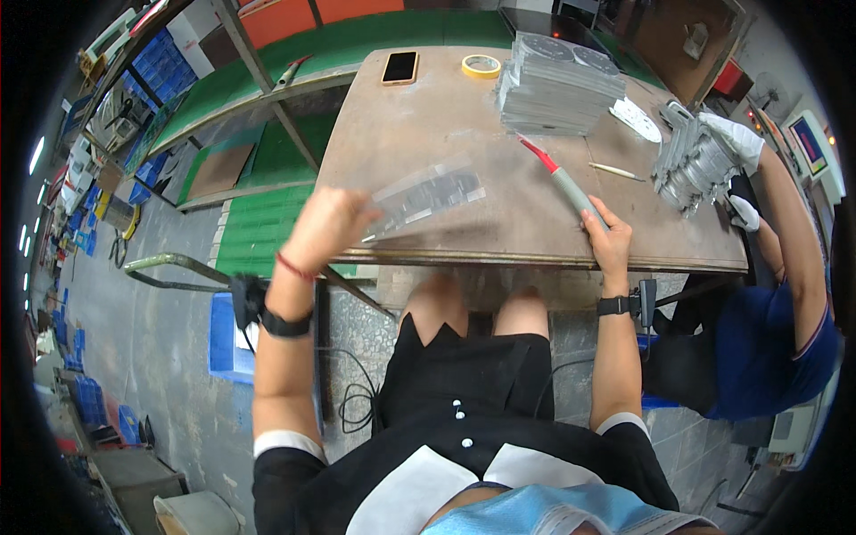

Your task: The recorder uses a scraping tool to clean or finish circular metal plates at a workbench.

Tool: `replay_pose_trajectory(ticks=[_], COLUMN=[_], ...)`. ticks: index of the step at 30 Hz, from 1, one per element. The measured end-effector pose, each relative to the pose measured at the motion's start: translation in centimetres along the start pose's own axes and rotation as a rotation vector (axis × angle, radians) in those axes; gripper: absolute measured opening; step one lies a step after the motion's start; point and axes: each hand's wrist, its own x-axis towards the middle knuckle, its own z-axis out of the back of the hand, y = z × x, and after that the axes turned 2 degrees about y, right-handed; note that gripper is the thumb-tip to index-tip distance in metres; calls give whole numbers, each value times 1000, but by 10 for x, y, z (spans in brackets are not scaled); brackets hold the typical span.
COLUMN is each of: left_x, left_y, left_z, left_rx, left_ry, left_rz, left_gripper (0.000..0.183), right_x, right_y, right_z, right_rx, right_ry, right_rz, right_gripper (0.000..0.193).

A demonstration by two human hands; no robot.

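My left hand [330,225], a red cord and black strap at its wrist, is closed at the table's near left edge. Its fingers pinch one end of a clear plastic film strip [432,192], slightly blurred and reaching right over the tabletop. My right hand [609,236] is wrapped round a grey-handled tool [569,189] with a thin, curved red tip. That tip points up and left, toward a tall stack of grey plates [555,94]. A pale pen-like stick [617,170] lies just right of the tool.
On the brown table [374,125] are a phone [400,68], a roll of yellow tape [481,67] and a white oblong piece [636,119]. At right a co-worker's white-gloved hands [733,141] handle grey parts [695,165]. A green shelf frame [267,85] stands left.
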Motion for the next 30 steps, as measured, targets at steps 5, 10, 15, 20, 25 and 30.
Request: replay_pose_trajectory(ticks=[5, 10, 15, 20, 25, 30], left_x=[43, 71, 74, 182, 326, 397], left_y=[31, 89, 69, -13, -78, -107], left_z=[50, -3, -11, 15, -17, -39], left_rx=[281, 829, 212, 313, 164, 307], left_ry=[-131, 47, 487, 84, 139, 412], left_rz=[-34, 86, 108, -138, -386, -154], left_gripper=[19, 17, 60, 68, 98, 117], right_x=[4, 2, 1, -5, -1, -2], right_y=[-5, 9, -10, 6, 4, 6], right_z=[-1, -4, -3, 1, -5, -7], right_rx=[-9, -39, -26, -4, 66, -54], right_ry=[-37, -29, -110, -160, -234, -208], right_rz=[160, 97, 184, 136, 138, 165], right_gripper=[33, 33, 31, 30, 30, 31])
